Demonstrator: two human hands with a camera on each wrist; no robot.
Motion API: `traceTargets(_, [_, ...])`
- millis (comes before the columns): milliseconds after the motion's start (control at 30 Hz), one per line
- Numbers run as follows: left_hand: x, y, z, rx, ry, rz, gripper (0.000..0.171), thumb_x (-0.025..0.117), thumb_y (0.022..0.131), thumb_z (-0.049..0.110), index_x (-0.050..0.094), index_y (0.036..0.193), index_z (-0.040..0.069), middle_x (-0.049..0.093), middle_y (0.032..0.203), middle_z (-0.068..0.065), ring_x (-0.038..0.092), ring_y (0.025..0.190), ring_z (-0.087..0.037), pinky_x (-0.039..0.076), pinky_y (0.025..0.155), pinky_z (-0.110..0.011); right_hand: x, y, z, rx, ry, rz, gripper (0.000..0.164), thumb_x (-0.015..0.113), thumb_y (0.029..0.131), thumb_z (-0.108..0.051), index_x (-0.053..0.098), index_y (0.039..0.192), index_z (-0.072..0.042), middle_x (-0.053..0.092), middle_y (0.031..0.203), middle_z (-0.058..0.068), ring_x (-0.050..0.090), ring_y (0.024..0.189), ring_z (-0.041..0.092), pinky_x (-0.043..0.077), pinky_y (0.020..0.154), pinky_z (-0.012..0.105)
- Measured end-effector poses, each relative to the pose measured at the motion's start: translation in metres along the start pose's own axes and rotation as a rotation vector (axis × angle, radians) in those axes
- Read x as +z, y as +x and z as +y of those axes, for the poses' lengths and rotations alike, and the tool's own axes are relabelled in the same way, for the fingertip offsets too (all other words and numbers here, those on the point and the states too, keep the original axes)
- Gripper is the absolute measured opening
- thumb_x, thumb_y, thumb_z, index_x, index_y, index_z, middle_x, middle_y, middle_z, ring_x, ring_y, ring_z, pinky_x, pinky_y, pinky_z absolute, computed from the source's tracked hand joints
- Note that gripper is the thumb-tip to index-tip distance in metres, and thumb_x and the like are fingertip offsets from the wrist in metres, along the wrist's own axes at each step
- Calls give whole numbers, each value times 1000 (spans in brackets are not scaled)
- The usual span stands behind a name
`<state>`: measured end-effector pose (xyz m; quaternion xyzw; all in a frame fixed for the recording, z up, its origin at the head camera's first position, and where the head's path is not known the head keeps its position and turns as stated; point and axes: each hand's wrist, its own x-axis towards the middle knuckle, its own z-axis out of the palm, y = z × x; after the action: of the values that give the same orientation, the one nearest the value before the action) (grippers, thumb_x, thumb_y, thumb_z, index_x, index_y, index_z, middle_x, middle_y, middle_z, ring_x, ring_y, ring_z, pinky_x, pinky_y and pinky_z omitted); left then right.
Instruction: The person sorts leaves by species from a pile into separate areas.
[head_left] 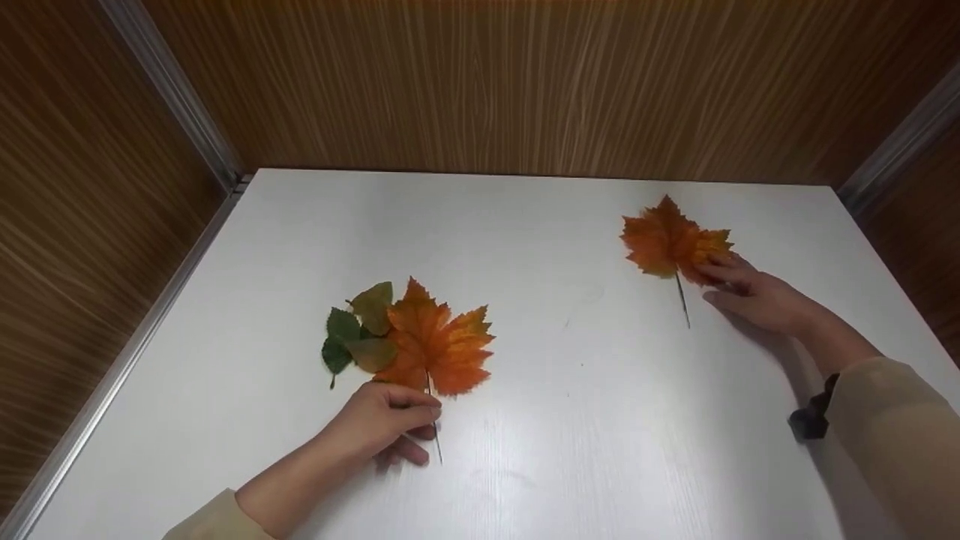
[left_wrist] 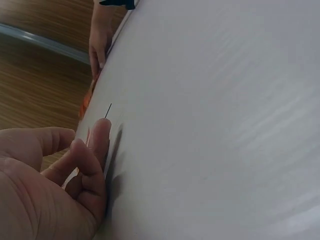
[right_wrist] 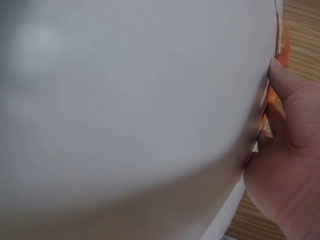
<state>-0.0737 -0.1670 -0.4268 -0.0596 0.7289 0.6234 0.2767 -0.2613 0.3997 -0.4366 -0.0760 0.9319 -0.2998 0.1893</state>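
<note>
With 12 o'clock pointing away from the person, the left orange leaf (head_left: 435, 345) lies at 1 o'clock from the left hand (head_left: 382, 420), and the right orange leaf (head_left: 664, 238) lies at 10 o'clock from the right hand (head_left: 761, 296).

The left hand pinches the left leaf's thin dark stem (head_left: 438, 446) between thumb and finger; the stem's end sticks out below toward 5 o'clock, and the other fingers curl loosely beneath. The right hand is not closed: its fingers rest on the right leaf's near edge, the thumb set apart from them, while that leaf's own stem (head_left: 683, 306) points between 5 and 6 o'clock.

Touching the left orange leaf at its 9 o'clock are green leaves (head_left: 343, 324), at least four showing, two of them olive and the others darker.

In all there are two orange leaves, well apart on one white table (head_left: 585, 435). Farther out, two beige sleeves (head_left: 892, 420) come in from 7 and 4 o'clock, and a wood-grain panel (head_left: 510, 90) stands at 12.
</note>
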Motion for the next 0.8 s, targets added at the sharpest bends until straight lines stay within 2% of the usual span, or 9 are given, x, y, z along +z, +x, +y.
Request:
traceTargets(233, [3, 4, 2, -32, 100, 43, 28, 79, 98, 27, 80, 115, 4, 76, 88, -8, 78, 69, -24, 53, 52, -25, -2, -3, 0, 20, 14, -12, 75, 58, 107, -55, 31, 169, -23, -7, 177, 17, -2, 159, 52, 16, 117, 79])
traceTargets(467, [4, 7, 2, -39, 138, 35, 23, 81, 96, 25, 81, 109, 6, 77, 86, -7, 77, 68, -21, 52, 52, -24, -2, -4, 1, 28, -11, -14, 77, 57, 106, -58, 28, 170, -24, -8, 177, 16, -1, 158, 52, 16, 116, 79])
traceTargets(800, [9, 9, 1, -19, 187, 71, 20, 83, 95, 18, 79, 109, 5, 75, 83, -9, 75, 62, -21, 53, 50, -25, -3, -3, 1, 33, -11, -18, 78, 56, 106, -59, 27, 170, -25, -9, 177, 15, -1, 158, 53, 15, 115, 80])
